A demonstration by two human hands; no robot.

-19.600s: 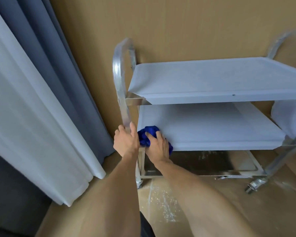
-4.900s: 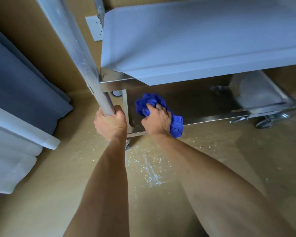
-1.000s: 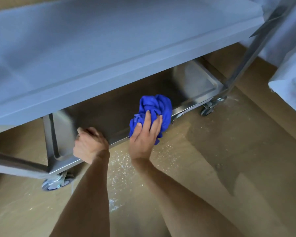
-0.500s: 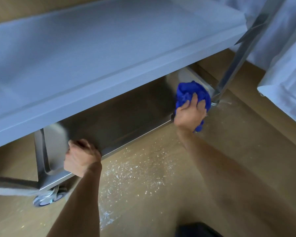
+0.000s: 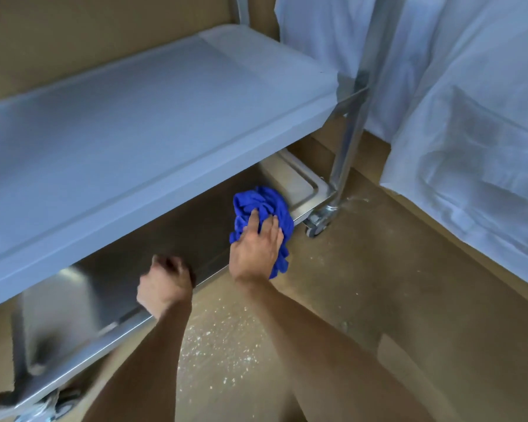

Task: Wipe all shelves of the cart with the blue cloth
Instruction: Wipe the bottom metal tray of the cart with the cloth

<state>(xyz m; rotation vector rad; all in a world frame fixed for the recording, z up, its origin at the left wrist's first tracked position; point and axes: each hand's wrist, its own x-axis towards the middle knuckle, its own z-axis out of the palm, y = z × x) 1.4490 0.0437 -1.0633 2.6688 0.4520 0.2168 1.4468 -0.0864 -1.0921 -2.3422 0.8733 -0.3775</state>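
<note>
Head view looks down on the metal cart (image 5: pixel 345 138), whose shelf above (image 5: pixel 141 126), covered in a pale film, overhangs the bare steel bottom shelf (image 5: pixel 177 239) near the floor. White sheeting (image 5: pixel 476 123) hangs to the right of the cart's upright post, and the tan floor (image 5: pixel 378 284) shows pale specks in front of the cart. Both bare forearms reach forward and down from the lower edge of the picture, well apart at the elbows and closer at the hands. The right hand (image 5: pixel 256 248) lies palm-down with its fingers spread and nearly straight, pressing the blue cloth (image 5: pixel 258 205) onto the right part of the bottom shelf at its front lip; the bunched cloth spills partly over that lip. The left hand (image 5: pixel 165 284), blurred, sits at the front edge of the same shelf, left of the cloth, its fingers curled over the rim. A caster (image 5: pixel 317 225) stands under the right front corner, just beside the cloth.
</note>
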